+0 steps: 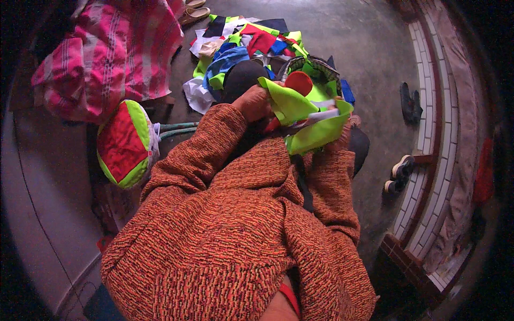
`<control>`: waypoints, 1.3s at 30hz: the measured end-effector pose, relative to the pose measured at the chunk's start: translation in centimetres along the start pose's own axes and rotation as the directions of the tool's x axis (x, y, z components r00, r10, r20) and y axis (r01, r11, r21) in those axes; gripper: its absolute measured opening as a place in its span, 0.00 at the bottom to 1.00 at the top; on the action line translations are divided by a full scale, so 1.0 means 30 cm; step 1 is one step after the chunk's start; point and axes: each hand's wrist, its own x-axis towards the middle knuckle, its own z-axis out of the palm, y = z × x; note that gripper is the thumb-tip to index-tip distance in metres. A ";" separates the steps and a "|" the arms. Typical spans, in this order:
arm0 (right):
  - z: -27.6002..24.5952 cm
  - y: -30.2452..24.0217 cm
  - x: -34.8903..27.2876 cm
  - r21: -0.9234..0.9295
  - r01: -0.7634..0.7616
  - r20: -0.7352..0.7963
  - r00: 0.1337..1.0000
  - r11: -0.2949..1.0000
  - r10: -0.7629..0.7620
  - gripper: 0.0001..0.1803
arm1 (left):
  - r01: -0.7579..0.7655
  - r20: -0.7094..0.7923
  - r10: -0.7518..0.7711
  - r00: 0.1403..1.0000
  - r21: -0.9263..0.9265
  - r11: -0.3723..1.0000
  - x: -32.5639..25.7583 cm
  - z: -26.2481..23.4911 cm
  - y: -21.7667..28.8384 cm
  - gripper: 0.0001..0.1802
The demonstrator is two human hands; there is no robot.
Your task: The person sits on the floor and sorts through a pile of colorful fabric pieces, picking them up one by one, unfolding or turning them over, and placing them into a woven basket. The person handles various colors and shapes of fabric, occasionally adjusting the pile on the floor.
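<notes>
L hand (255, 104) pinches lime cloth (289, 102) at L edge; R hand (345, 134) grips R side. Fabric scraps (259, 40) on flr (369, 53) beyond.

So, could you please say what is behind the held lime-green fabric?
Behind the lime-green fabric, a red round piece shows; anything the fabric covers is hidden.
</notes>
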 end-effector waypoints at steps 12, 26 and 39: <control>0.270 -0.043 -0.114 -0.680 0.181 0.162 0.982 0.711 -0.095 0.28 | 0.067 0.012 -0.066 0.998 -0.141 0.988 -0.019 0.015 0.020 0.19; 0.144 -0.029 -0.058 -0.552 0.228 -0.041 0.953 0.802 -0.299 0.14 | -0.030 0.029 0.023 0.999 0.267 0.963 -0.069 0.067 0.060 0.24; 0.251 0.048 -0.080 -0.775 0.179 0.284 0.955 0.606 0.082 0.39 | -0.027 0.100 -0.039 0.994 0.581 0.814 -0.008 0.011 -0.018 0.17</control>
